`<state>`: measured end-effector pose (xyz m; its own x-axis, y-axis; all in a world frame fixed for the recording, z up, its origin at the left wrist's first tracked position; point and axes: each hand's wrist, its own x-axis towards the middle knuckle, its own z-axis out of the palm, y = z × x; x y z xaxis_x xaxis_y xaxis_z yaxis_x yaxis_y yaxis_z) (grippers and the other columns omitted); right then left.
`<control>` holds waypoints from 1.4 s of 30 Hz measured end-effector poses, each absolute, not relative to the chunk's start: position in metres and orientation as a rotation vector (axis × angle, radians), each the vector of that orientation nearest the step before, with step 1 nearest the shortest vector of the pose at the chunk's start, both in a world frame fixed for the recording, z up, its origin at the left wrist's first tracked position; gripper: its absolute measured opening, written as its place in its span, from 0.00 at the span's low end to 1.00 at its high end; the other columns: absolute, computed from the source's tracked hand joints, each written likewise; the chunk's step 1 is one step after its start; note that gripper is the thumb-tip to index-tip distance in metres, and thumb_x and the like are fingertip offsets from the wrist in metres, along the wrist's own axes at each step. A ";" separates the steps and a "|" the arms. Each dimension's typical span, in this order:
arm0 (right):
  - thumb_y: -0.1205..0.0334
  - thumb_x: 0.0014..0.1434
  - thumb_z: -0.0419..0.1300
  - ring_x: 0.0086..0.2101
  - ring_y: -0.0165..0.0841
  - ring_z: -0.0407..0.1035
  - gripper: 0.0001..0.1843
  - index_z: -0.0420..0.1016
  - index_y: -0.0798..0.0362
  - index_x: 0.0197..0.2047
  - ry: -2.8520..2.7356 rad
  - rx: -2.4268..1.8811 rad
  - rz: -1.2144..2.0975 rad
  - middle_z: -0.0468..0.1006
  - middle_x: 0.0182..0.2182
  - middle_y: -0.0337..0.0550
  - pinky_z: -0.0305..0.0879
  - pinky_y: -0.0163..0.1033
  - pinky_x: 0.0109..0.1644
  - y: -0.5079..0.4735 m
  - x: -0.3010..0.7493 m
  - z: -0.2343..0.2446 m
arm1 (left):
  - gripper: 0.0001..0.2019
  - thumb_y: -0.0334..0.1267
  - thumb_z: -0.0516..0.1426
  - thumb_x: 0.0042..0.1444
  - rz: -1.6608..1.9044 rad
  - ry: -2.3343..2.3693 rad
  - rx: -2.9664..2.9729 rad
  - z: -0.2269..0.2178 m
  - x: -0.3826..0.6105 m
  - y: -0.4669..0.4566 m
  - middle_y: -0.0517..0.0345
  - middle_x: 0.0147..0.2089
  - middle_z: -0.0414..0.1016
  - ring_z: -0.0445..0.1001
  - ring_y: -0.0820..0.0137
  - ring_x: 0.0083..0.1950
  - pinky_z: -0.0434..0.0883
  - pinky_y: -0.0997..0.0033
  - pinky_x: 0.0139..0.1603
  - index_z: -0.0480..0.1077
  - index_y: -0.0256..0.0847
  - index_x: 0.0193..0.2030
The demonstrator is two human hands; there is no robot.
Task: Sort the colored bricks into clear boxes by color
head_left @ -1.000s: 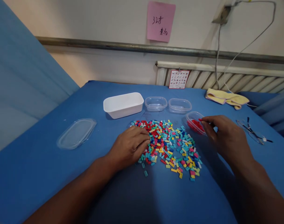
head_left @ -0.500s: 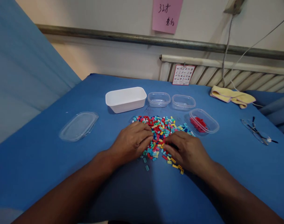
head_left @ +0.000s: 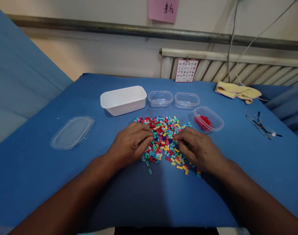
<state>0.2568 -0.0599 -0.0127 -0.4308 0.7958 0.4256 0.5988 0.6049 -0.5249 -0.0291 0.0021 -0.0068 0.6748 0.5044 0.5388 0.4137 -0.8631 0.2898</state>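
A heap of several small coloured bricks (head_left: 163, 137), red, teal, yellow, pink and blue, lies on the blue table (head_left: 41, 169). My left hand (head_left: 130, 143) rests on the heap's left side with its fingers curled down into the bricks. My right hand (head_left: 199, 148) lies on the right side, fingers bent and fingertips among the bricks. What either hand pinches is hidden under the fingers. Just right of the heap, a clear tub (head_left: 209, 119) holds red bricks.
A white rectangular tub (head_left: 123, 99) and two clear tubs (head_left: 160, 98) (head_left: 186, 100) stand behind the heap. A clear lid (head_left: 71, 132) lies at the left. Glasses (head_left: 262, 127) and a yellow cloth (head_left: 237, 91) lie at the right. A radiator runs along the wall.
My right hand has come back from the tub of red bricks to the heap's right side. The left hand has stayed on the heap. The view has tilted down a little.
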 end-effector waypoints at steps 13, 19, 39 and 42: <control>0.66 0.75 0.58 0.43 0.36 0.75 0.07 0.79 0.51 0.48 -2.299 -1.041 0.532 0.82 0.43 0.47 0.74 0.44 0.49 -0.064 0.256 -0.005 | 0.06 0.34 0.60 0.71 0.958 0.783 2.758 -0.008 -0.030 0.005 0.51 0.47 0.85 0.82 0.62 0.49 0.77 0.57 0.53 0.80 0.41 0.48; 0.63 0.77 0.57 0.42 0.38 0.74 0.10 0.82 0.52 0.48 -2.524 -1.042 0.484 0.81 0.40 0.47 0.71 0.43 0.49 -0.067 0.249 -0.008 | 0.06 0.34 0.59 0.72 0.932 0.784 2.730 -0.007 -0.029 0.003 0.50 0.47 0.85 0.82 0.63 0.48 0.77 0.57 0.52 0.80 0.40 0.47; 0.67 0.74 0.58 0.39 0.36 0.73 0.10 0.83 0.50 0.47 -2.631 -1.276 0.424 0.80 0.38 0.44 0.62 0.40 0.41 -0.064 0.240 0.001 | 0.08 0.35 0.58 0.73 0.890 0.806 2.706 -0.007 -0.028 0.001 0.51 0.46 0.84 0.81 0.63 0.48 0.77 0.56 0.54 0.80 0.41 0.45; 0.66 0.74 0.59 0.39 0.37 0.73 0.10 0.82 0.50 0.44 -2.654 -1.336 0.395 0.80 0.37 0.44 0.61 0.40 0.40 -0.062 0.238 0.001 | 0.08 0.35 0.58 0.73 0.887 0.808 2.708 -0.007 -0.028 0.001 0.51 0.47 0.84 0.81 0.63 0.49 0.77 0.56 0.54 0.80 0.41 0.45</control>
